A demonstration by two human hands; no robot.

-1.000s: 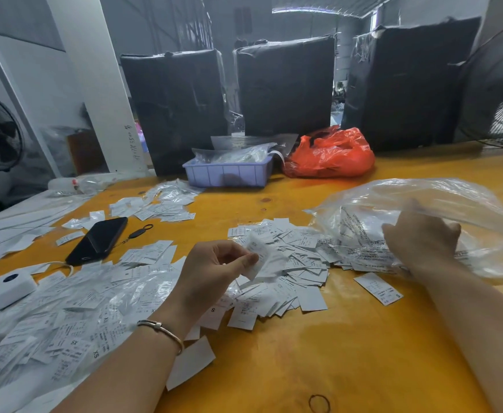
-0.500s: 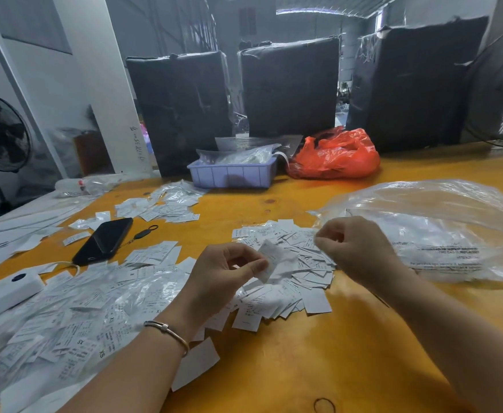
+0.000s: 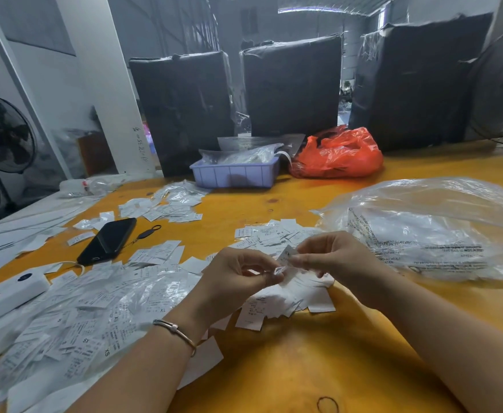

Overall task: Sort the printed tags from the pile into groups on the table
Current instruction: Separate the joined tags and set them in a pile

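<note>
Both hands are pinching one small tag point(image 3: 286, 257) above the pile point(image 3: 277, 296) at table point(image 3: 303, 368) centre. Left hand point(image 3: 235, 278) and right hand point(image 3: 333, 260) are meeting fingertip to fingertip, wrists low. Tag looks feather-light, thin, floppy, likely slippery; gripping by the edges seems best.

Size marks "XS" and "XL" read on tags in the left pile point(image 3: 95, 332); the clear bag's point(image 3: 441, 231) print is illegible.

Orange table point(image 3: 363, 368), white pillar point(image 3: 104, 93), 3 black wrapped bales point(image 3: 292, 84), standing fan point(image 3: 2, 135), dim warehouse
</note>
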